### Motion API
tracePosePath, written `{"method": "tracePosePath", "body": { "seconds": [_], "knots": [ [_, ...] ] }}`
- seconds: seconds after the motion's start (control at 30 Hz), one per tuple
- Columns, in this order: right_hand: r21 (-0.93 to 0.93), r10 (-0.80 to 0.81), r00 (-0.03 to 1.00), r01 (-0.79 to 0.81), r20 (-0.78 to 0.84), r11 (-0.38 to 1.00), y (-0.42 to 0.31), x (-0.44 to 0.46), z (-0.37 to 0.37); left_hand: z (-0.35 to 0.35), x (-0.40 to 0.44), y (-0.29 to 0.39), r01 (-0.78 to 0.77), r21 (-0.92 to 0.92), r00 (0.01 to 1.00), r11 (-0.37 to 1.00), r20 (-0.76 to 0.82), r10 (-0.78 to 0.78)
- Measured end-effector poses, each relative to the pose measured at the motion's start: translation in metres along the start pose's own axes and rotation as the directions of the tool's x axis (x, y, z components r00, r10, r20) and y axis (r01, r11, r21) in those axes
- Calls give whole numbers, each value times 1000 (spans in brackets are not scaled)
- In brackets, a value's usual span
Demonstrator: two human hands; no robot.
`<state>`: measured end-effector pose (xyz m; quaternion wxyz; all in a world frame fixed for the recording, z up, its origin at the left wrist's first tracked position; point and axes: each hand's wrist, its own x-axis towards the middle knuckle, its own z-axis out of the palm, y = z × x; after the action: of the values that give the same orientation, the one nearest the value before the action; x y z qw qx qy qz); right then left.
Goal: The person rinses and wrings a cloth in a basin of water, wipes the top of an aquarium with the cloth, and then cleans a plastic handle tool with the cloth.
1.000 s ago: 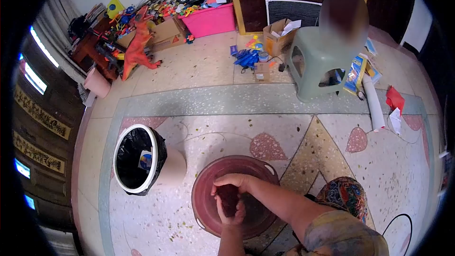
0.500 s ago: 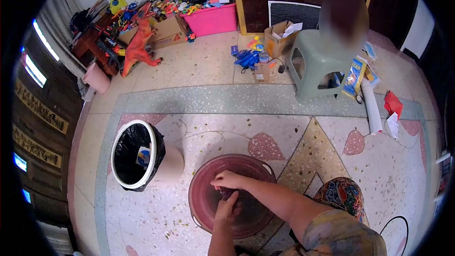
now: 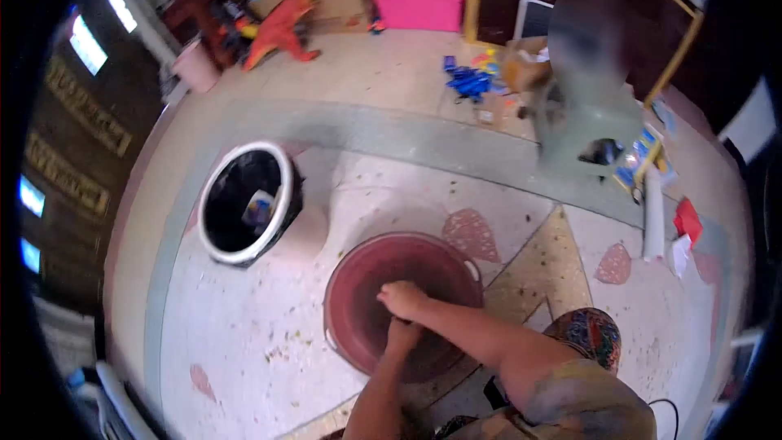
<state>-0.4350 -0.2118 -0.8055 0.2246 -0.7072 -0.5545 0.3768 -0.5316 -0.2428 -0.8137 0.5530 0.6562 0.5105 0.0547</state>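
A round dark-red basin (image 3: pixel 350 293) with side handles stands on the floor in front of me. Over its middle, my right hand (image 3: pixel 403 300) is closed, its fingers curled toward the left; whatever it may hold is too small and blurred to name. Just below it, my left hand (image 3: pixel 405 332) is mostly covered by the right one, so its fingers do not show. The two hands are close together or touching. The dark-red item seen earlier between them cannot be made out now.
Left of the basin stands a white-rimmed bin (image 3: pixel 287 195) with a black liner. Farther back are a green stool (image 3: pixel 586 130), blue packets (image 3: pixel 468 83), a pink tub (image 3: pixel 419 8) and a red toy dinosaur (image 3: pixel 281 26). A white roll (image 3: pixel 654 212) lies at the right.
The view has tilted and shifted, with blur. My hands no longer cup the dark-red item visibly; the right now lies over the left, fingers curled in.
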Motion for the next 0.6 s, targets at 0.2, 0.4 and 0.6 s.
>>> {"method": "tracePosePath", "body": {
  "seconds": [0.2, 0.4, 0.6],
  "knots": [
    [14, -19, 996, 21, -88, 1000, 2, 0, 7, 5, -1, -12, 61, 40, 998, 997, -37, -60],
    [-21, 27, 996, -29, -81, 999, -3, -1, 1, 9, 11, -33, 114, 24, 993, 993, -7, -114],
    [-9, 22, 992, -23, -127, 1000, 2, -1, 2, 12, 11, -26, -102, 67, 991, 993, -85, 107]
  ]
}}
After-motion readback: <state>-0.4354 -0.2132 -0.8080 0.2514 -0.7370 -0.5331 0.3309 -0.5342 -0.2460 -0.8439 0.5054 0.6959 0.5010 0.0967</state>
